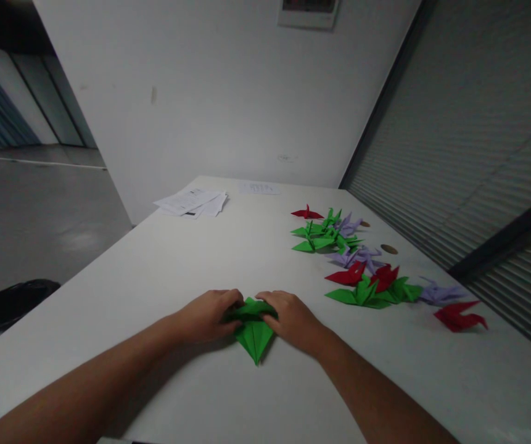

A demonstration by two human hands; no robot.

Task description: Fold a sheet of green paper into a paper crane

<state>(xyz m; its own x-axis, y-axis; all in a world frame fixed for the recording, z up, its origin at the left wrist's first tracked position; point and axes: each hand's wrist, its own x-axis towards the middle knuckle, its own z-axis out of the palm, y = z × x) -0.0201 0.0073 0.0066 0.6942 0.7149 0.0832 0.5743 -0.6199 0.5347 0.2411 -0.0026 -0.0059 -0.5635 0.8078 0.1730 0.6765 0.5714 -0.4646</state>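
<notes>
white table (163, 271) | green paper (255, 336) | origami cranes (362, 271) | printed sheets (193, 202)

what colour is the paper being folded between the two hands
Green: the folded paper pressed between the left hand and right hand, clearest in the head view.

The green folded piece (255, 330) is matt, crisply creased paper, like the cranes (362, 271) beside it; the white bench (177, 259) looks smooth with a faint sheen

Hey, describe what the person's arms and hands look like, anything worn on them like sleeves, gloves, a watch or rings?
Both forearms are bare as far as the view shows: no sleeves reach into the picture. The left hand and the right hand wear no gloves. No watch, bracelet or band shows at either wrist, and no rings are visible, though the light is dim and the fingertips are partly hidden.
</notes>
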